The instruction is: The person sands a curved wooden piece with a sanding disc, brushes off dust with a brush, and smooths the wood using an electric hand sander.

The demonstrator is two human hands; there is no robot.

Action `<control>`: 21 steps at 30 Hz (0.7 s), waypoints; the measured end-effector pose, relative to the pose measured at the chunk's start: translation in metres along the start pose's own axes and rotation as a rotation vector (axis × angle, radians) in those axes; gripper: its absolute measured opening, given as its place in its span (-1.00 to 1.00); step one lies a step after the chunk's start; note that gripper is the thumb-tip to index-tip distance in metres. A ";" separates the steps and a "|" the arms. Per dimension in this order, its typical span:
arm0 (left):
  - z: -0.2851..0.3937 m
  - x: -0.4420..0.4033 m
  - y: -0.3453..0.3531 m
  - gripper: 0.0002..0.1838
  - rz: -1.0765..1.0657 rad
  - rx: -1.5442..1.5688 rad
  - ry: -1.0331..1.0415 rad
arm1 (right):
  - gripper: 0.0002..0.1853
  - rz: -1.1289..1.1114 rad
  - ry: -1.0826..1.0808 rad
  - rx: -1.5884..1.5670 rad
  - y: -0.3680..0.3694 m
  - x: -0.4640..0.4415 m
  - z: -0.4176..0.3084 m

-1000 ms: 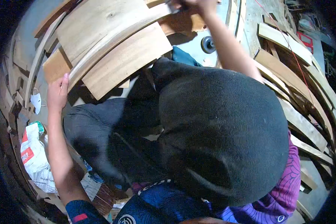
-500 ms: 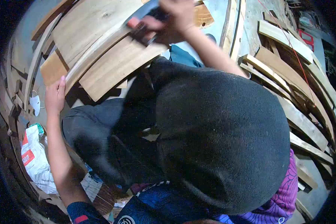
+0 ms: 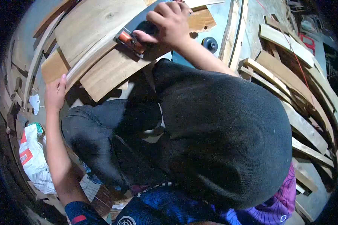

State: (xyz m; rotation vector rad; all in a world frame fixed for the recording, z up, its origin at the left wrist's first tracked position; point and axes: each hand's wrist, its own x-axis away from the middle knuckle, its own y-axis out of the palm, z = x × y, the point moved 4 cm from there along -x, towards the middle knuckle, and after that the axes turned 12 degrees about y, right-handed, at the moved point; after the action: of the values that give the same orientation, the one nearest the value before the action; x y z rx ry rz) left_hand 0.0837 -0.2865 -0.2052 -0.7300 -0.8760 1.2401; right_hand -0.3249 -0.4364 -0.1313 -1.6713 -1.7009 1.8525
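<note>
Beyond dark-trousered knees, a wide pale board lies beside a long, narrow wooden strip. On the strip sits a hand plane, grasped by the right hand; the left hand clasps the strip's left end

Left arm: one, bare below the sleeve, extended forward along the left side, elbow only slightly bent. Left wrist: nearly in line with the forearm. Left hand: closed in a grip, thumb pointing forward, other fingers folded and partly hidden. Right forearm: one, bare, slanting forward and leftward; elbow hidden. Right hand: back uppermost, knuckles bent, fingers curled in a grip, thumb spread to the left. Position: hands well apart, right farther forward. Legs: dark-clothed, bent.
</note>
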 end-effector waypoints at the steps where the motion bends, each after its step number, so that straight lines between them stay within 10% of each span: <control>1: -0.001 0.001 0.000 -0.29 -0.010 -0.004 -0.008 | -0.49 0.007 -0.017 -0.041 -0.003 -0.004 0.006; 9: 0.005 -0.001 -0.003 -0.32 0.017 -0.025 -0.014 | -0.41 -0.310 0.626 0.425 -0.016 -0.063 0.157; 16: 0.000 -0.008 -0.006 -0.33 -0.027 -0.057 0.038 | -0.47 -0.032 0.046 0.179 0.016 0.016 -0.017; 21: 0.010 -0.008 -0.010 -0.32 0.031 -0.010 0.051 | -0.65 -0.006 0.159 0.052 -0.019 -0.006 0.079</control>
State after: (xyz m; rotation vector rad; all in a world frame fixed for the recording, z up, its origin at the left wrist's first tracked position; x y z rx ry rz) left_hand 0.0787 -0.2965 -0.1929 -0.7825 -0.8324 1.2398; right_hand -0.3917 -0.4827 -0.1326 -1.7404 -1.5803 1.6952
